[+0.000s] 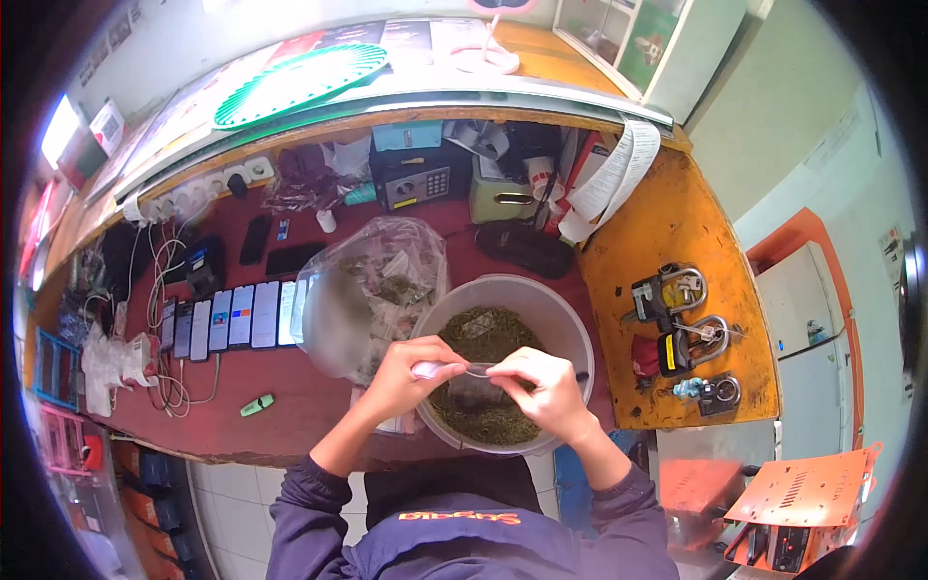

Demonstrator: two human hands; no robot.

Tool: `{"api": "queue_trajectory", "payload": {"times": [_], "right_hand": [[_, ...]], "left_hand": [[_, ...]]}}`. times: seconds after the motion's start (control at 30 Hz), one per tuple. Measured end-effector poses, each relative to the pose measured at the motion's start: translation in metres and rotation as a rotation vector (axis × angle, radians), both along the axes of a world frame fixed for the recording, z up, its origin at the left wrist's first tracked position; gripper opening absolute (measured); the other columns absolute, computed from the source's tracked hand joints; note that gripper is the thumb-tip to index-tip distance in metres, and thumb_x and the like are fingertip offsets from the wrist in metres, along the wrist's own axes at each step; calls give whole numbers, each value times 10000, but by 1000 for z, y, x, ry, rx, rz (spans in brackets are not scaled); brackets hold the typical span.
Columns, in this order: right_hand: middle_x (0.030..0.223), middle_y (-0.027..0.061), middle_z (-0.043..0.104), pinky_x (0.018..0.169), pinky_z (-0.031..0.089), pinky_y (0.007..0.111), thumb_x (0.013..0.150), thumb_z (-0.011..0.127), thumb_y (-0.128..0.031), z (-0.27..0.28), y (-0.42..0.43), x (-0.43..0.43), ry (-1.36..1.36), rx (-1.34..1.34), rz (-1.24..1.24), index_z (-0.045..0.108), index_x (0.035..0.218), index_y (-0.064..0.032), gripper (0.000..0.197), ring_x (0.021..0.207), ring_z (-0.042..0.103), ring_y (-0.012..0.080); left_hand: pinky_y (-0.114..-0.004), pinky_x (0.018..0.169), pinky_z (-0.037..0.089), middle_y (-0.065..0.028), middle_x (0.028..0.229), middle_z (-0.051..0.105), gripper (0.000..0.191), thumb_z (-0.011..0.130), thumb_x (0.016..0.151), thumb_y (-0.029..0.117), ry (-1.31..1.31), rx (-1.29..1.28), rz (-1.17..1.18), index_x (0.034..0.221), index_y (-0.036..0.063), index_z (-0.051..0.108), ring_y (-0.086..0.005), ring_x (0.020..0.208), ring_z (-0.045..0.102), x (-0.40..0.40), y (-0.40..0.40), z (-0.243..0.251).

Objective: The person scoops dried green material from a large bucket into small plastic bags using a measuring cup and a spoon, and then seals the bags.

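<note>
Above a round translucent plastic tub (573,326), my left hand (406,377) and my right hand (547,391) pinch opposite ends of a small clear plastic bag (478,369). Its contents cannot be made out. Something whitish (426,369) shows against my left fingers, possibly part of the same bag. Loose dried green plant matter (500,428) covers the tub's bottom, with a clear plastic piece (480,324) lying on it. Left of the tub, touching or nearly touching it, sits a large clear plastic bag (417,246) with small packets (399,283) inside.
A row of several phones (241,315) lies on the dark red desk (304,406), with cables (170,388) at left and a green highlighter (257,405) in front. Padlocks (681,348) rest on the wooden side top (616,290). A safe (420,181) stands behind.
</note>
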State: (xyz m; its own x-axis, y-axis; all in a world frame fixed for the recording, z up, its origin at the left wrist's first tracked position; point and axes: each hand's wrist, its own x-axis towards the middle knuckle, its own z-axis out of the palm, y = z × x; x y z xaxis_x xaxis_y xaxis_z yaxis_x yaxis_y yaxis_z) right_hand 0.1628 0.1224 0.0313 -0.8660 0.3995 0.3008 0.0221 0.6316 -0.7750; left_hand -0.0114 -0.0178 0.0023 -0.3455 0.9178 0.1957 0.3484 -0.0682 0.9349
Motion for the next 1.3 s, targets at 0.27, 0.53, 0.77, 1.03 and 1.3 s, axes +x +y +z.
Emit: {"api": "queue_trajectory", "payload": {"times": [0.27, 0.53, 0.77, 1.03, 1.3], "right_hand": [[781, 9, 657, 661, 492, 204, 833, 694, -9, -25, 3, 18, 6, -709, -40, 666, 869, -4, 46, 718, 610, 64], [762, 59, 637, 614, 505, 230, 789, 681, 23, -10, -20, 2, 178, -402, -99, 638, 797, 22, 44, 686, 611, 94], [750, 60, 619, 644, 508, 237, 780, 703, 20, -3, -19, 7, 96, -354, -44, 639, 772, 26, 65, 704, 616, 108], [777, 30, 633, 642, 503, 216, 803, 701, 5, -16, -26, 10, 147, -482, -102, 648, 810, 12, 54, 744, 609, 72], [781, 26, 617, 644, 498, 209, 826, 685, -19, 8, -37, 5, -3, -372, -24, 641, 870, 11, 68, 733, 597, 62]], "left_hand": [[-254, 673, 459, -49, 813, 677, 127, 721, 841, 118, -299, -36, 12, 892, 2, 725, -94, 738, 593, 12, 2, -6], [-245, 634, 474, -59, 787, 683, 94, 713, 820, 52, -190, 108, 57, 907, 30, 741, -103, 706, 622, 36, 8, 1], [-244, 667, 481, -45, 807, 684, 111, 716, 834, 90, -179, 97, 32, 933, 46, 741, -88, 740, 617, 32, -6, 6], [-248, 663, 484, -45, 784, 684, 97, 723, 825, 94, -313, -19, 72, 892, 25, 733, -92, 723, 623, 35, -7, 7], [-274, 585, 487, -91, 730, 664, 40, 715, 783, 27, 75, 210, 185, 816, 8, 702, -159, 641, 636, 38, -17, 21]]}}
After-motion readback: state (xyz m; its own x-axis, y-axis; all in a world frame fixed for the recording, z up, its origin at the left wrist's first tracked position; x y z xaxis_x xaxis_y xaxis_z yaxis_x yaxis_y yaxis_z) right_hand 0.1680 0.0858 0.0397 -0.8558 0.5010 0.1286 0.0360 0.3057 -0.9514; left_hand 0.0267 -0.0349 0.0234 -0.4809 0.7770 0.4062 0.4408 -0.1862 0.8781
